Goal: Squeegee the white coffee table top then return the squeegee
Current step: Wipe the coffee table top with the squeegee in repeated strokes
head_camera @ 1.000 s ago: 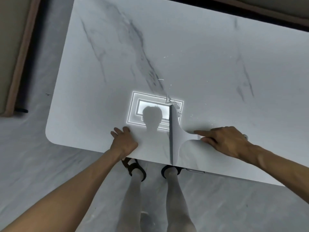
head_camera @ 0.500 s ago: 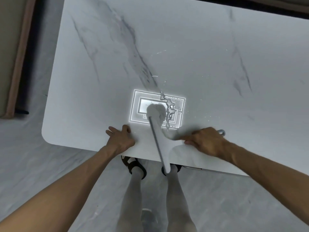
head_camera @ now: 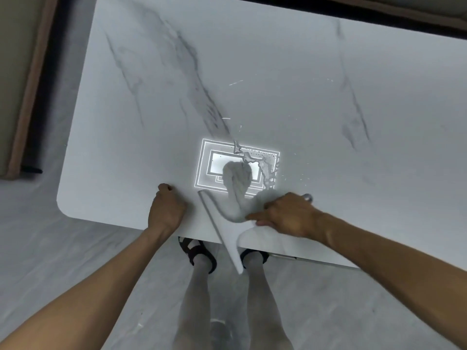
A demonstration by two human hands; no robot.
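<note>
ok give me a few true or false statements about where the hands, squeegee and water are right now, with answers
1. The right hand grips the squeegee. True.
2. The whole squeegee blade lies on the table. False: its near end sticks out past the table's near edge.
3. The left hand holds a cloth. False: it holds nothing and rests on the table by the near edge.
4. Water lies on the table beyond the squeegee. True.

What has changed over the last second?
The right hand pulled the squeegee nearer and swung it, so the blade's near end now overhangs the table edge. A water trail is left behind. The left hand curled its fingers in. The right grip and the left hand's spot are unchanged.
</note>
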